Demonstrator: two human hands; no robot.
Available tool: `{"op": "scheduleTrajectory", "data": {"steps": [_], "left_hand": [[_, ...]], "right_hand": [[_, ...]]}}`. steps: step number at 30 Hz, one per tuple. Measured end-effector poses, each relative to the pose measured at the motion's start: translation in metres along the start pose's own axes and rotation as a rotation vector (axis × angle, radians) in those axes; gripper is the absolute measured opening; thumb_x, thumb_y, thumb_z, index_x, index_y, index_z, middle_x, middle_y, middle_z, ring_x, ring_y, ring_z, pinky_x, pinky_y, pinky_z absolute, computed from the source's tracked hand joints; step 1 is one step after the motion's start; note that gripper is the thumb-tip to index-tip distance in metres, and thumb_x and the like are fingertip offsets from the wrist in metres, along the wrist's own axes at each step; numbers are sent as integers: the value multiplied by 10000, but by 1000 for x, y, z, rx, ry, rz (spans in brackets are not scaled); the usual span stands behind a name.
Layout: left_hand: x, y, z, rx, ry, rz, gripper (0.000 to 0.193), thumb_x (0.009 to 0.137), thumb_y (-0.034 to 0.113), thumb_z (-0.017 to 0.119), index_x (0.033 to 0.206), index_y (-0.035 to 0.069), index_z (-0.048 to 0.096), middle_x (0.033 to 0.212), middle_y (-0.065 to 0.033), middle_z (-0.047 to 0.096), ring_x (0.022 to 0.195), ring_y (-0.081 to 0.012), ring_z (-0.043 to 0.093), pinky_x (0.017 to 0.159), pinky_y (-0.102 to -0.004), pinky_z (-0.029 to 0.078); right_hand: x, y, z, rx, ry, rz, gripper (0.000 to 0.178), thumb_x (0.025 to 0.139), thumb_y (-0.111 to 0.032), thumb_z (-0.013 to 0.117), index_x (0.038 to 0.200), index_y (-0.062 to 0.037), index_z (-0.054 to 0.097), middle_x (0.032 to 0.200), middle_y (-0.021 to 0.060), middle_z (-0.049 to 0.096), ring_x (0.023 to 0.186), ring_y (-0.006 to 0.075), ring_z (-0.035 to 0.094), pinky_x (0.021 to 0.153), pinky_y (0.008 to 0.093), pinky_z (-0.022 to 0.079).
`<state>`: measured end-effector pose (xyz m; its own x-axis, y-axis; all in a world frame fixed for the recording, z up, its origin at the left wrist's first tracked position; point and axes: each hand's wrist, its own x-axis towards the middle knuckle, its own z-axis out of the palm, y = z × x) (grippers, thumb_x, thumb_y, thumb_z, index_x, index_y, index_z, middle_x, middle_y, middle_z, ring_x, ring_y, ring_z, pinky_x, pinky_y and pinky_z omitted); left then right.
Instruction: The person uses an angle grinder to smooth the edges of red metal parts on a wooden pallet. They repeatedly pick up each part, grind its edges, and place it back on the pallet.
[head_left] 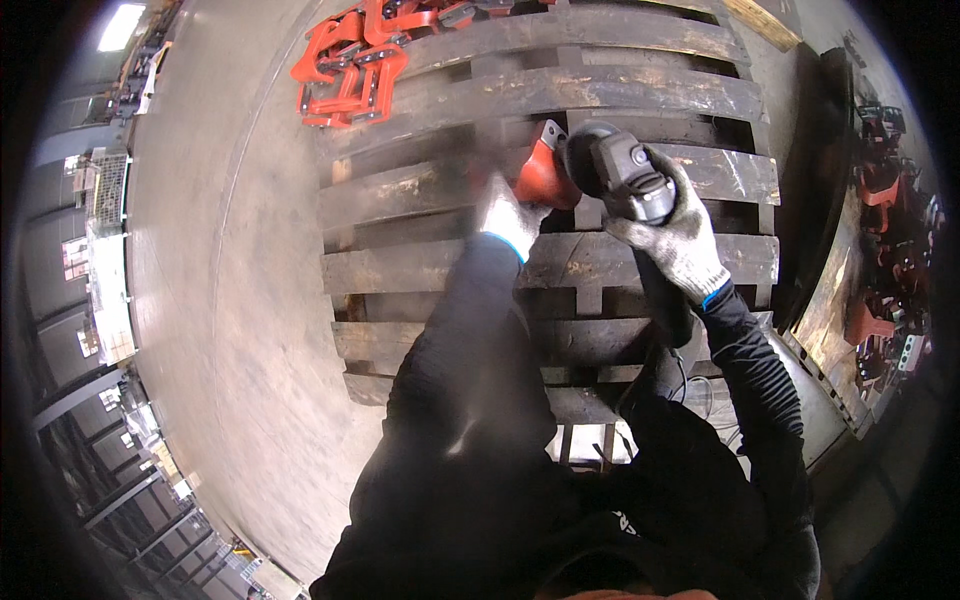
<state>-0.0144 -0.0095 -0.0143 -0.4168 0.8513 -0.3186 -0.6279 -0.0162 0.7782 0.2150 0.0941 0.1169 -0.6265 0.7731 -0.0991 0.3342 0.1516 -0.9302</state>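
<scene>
1. The right hand (678,238), in a speckled grey work glove, is clamping its fingers around the dark body of an angle grinder (625,175), gripping it from above and to the right.
2. The grinder is pointing up and to the left, its head sitting against a red metal bracket (545,178).
3. The left hand (508,218), also gloved, is pressing on the lower left side of that bracket; the fingers are blurred, so I cannot tell whether they are closing around it or lying flat.
4. The bracket is resting on a dark, weathered wooden pallet (460,270), near the middle of its slats, just left of the grinder.
5. Both forearms, in black sleeves, are reaching up from the lower edge across the pallet.
6. A heap of similar red brackets (350,65) is lying at the pallet's far left corner, well apart from the hands.
7. More red parts (885,250) are sitting on a second pallet at the right.
8. The pallets are standing on a grey concrete floor (220,300).
</scene>
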Motion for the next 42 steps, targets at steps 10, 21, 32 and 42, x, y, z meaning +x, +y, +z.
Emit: {"op": "scheduleTrajectory", "data": {"steps": [10,21,32,42], "left_hand": [[23,-90,-71,360,-88,169,918,963,789,393,1563,98,310,1571,-156,389,1412,-372,443,1157,-580,410],[-2,-25,-31,-93,84,73,375,1107,280,406,1379,55,534,1355,-110,602,1216,-225,601,1049,-374,506],[-26,28,-15,-484,242,-178,365,1066,130,462,1419,42,491,1450,-129,565,1334,-236,547,1127,-406,477],[-33,28,-5,-602,298,-307,343,1101,225,443,1389,62,531,1367,-103,628,1244,-244,618,1059,-398,540]], "right_hand": [[20,-12,14,65,-62,-28,953,692,-276,950,1477,-31,467,1381,171,621,1265,252,611,1075,380,500],[2,16,3,13,-135,43,964,673,-212,946,1477,-2,455,1374,155,611,1264,227,584,1113,375,458],[-18,18,-6,171,-117,131,986,673,-149,938,1502,-11,423,1361,154,627,1215,224,614,1075,380,492],[-15,20,-10,50,-230,-85,986,723,-289,940,1519,-16,428,1379,221,635,1282,270,624,1075,385,504]]}}
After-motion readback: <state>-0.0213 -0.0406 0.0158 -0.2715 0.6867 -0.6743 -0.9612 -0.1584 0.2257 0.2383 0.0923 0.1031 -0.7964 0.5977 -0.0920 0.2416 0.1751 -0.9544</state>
